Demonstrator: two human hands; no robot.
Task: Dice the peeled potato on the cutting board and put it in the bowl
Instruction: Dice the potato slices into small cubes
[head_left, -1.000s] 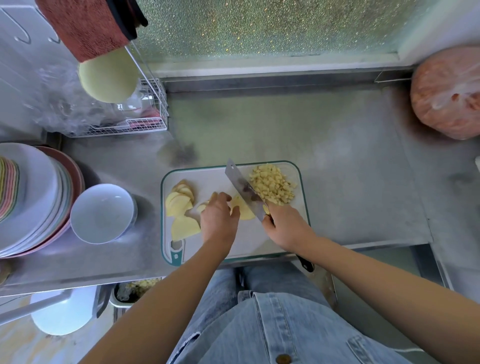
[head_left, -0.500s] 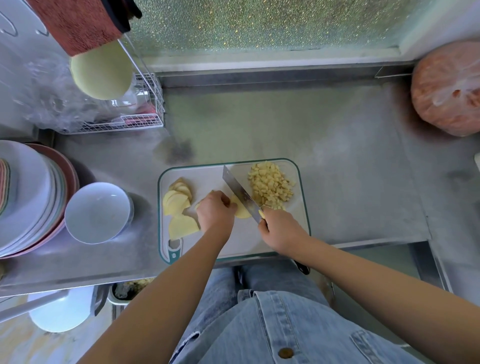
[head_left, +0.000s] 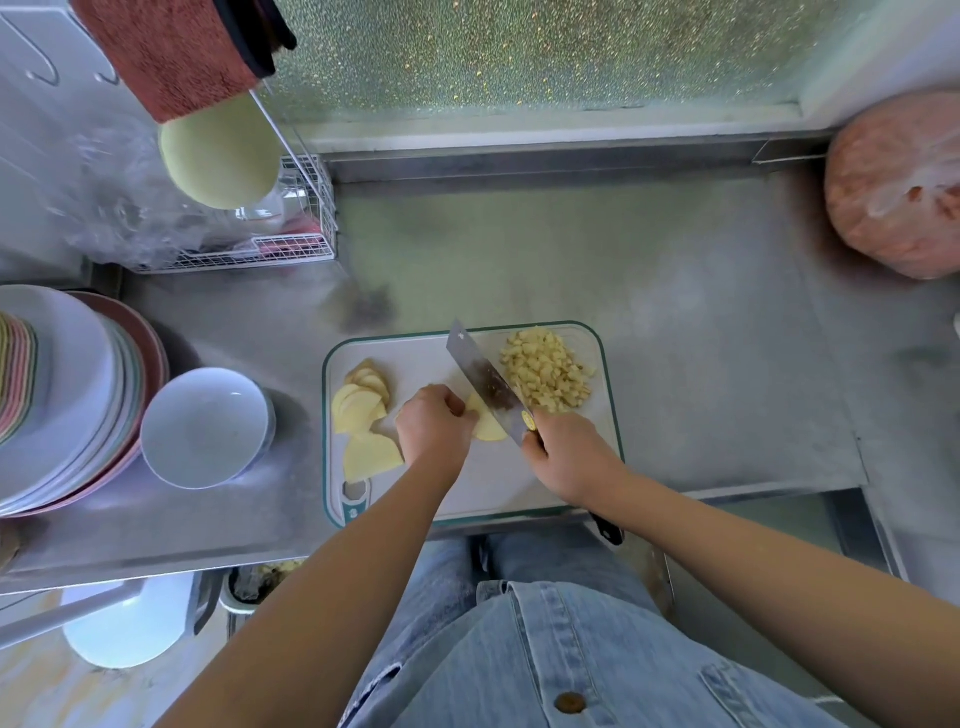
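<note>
Fingers (head_left: 451, 401) of the left hand (head_left: 434, 423) curl on potato slices (head_left: 489, 427) at the centre of the cutting board (head_left: 415, 353), right hand (head_left: 569, 460) gripping a cleaver (head_left: 480, 379) against them; dice (head_left: 545, 376) piled at two o'clock, bowl (head_left: 205, 428) off-board at nine. Slices sliding could bring knuckles under the blade.

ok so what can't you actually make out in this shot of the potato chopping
Head view:
- pale yellow potato piece being cut: mostly under the left hand and the steel cleaver blade.
- black cleaver handle: mostly inside the right hand.
- stack of round plates: cut off by the left edge.
- orange bagged bundle: contents blurred by plastic, cut by the right edge.
</note>
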